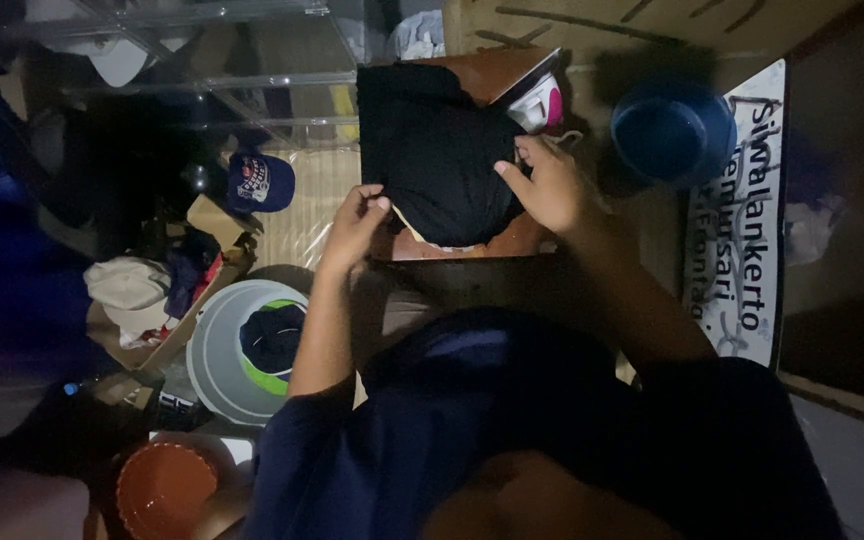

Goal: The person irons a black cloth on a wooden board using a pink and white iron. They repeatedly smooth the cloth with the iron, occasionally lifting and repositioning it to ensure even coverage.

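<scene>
Black folded cloth (432,150) | between hands | left hand (355,222) pinching edge | right hand (550,185) touching

- The head view is dim overall, with heavy shadow at the 9 o'clock edge and the 3 o'clock corner.
- The most light falls near the centre, on the two hands and the wooden board (512,245).
- The black cloth (432,150) shows almost no fold detail.
- The clear shelf frame (202,85) at 11 o'clock catches faint glare.
- Edges look soft and grainy; the dark sleeves at 6 o'clock are blurred.
</scene>
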